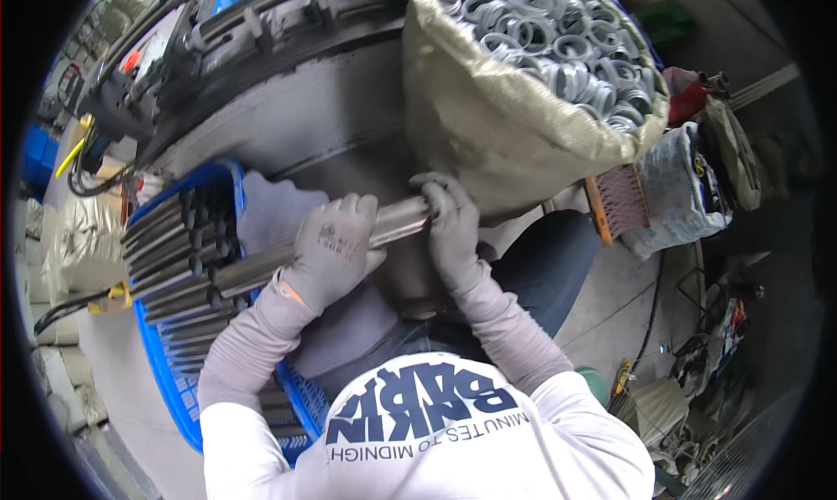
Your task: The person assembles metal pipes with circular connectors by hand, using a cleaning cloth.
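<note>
A shiny metal tube [399,222] lies slantwise across the front of my body, possibly more than one side by side. My left hand [334,245], in a grey glove, is wrapped round its middle. At its right end, the gloved fingers of my right hand [453,231] close on the tube and cover its tip. The tube's other end reaches left over a blue plastic basket [150,347]. Inside that basket lie many dark metal tubes [164,254], stacked with their open ends toward me.
A large woven sack [484,121] full of grey rings [571,47] stands ahead on the right. Dark machinery [261,34] runs along the far left. A small orange-framed seat [617,202] and a white bag [682,190] sit at the right. Wrapped bundles [83,247] line the left.
</note>
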